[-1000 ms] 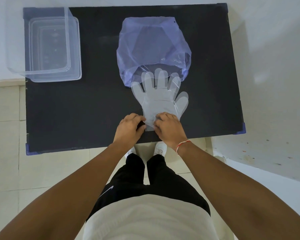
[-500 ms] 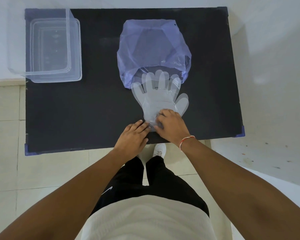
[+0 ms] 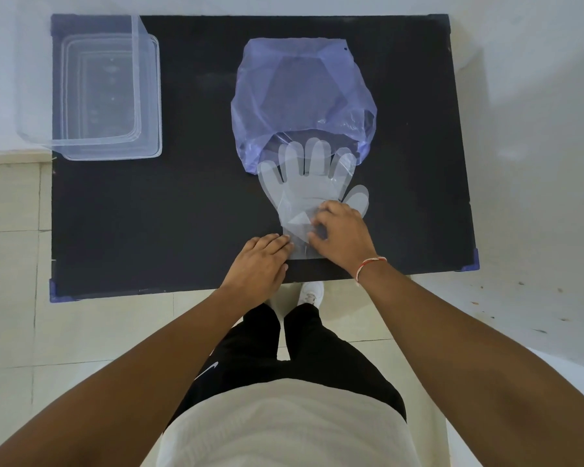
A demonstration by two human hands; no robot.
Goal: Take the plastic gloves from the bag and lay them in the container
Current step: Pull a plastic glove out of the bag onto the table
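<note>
A stack of clear plastic gloves (image 3: 309, 183) lies flat on the black table (image 3: 149, 214), its fingers just inside the mouth of the purple plastic bag (image 3: 300, 85) and its cuff near the front edge. My right hand (image 3: 341, 234) rests on the cuff with fingers curled, pinching a layer whose corner is folded up. Flat on the table, my left hand (image 3: 258, 264) touches the cuff's left edge with its fingertips. The clear plastic container (image 3: 108, 96) stands at the far left corner, apart from both hands.
The container's transparent lid leans over its left side, past the table's edge. Pale floor tiles, my black trousers and a white shoe (image 3: 311, 291) show below the table's front edge. A white wall runs along the right.
My right hand has slid forward onto the glove and curled its fingers, lifting a fold of plastic. My left hand has flattened and drawn back a little toward the front edge.
</note>
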